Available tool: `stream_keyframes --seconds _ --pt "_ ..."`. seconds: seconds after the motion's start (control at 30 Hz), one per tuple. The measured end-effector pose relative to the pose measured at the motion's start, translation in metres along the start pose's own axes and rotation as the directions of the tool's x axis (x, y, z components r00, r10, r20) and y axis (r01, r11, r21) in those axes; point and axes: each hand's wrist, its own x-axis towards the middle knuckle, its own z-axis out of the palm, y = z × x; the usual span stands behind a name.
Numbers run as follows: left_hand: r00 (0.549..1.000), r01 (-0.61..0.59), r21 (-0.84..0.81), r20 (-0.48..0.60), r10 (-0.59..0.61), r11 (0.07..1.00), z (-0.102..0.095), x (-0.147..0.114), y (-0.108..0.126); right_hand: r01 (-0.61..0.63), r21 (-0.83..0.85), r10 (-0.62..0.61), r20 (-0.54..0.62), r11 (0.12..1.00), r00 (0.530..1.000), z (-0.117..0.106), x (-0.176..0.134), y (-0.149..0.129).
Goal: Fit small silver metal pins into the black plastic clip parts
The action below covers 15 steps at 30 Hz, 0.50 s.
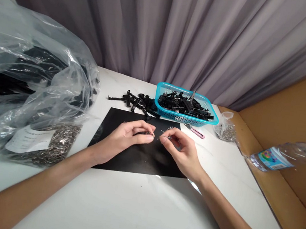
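Nothing legible just now, folks, but there is print in play. Over on the left, a white label sits at the front of a clear bag of metal pieces, and here come its lines of dark type, a longer row along the top, shorter ones stacked beneath, every character too small and soft to make out. Across to the far right, a tilted plastic bottle wears a blue wrapper with a bright multicoloured picture; the lettering blurs, so no brand can be called, though a pale striped patch near the lower edge may be a barcode, its digits unreadable.
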Motion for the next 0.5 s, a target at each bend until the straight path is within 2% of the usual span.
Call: stream_keyframes --seconds 0.13,0.37,0.5 --pt "0.996 -0.083 0.139 0.045 0.077 0.987 -0.0030 -0.0015 -0.0082 -0.031 0.075 0.031 0.011 0.997 0.999 -0.0001 0.0000 -0.0008" --pt "0.973 -0.229 0.418 0.114 0.200 0.879 -0.0031 -0.0018 -0.0109 -0.001 0.001 0.001 0.059 1.000 0.998 -0.0007 -0.0005 -0.0017" --pt "0.959 -0.281 0.474 0.102 0.265 0.834 -0.0050 -0.0005 -0.0113 0.009 0.005 -0.009 0.075 1.000 0.997 -0.0002 -0.0020 0.0007"
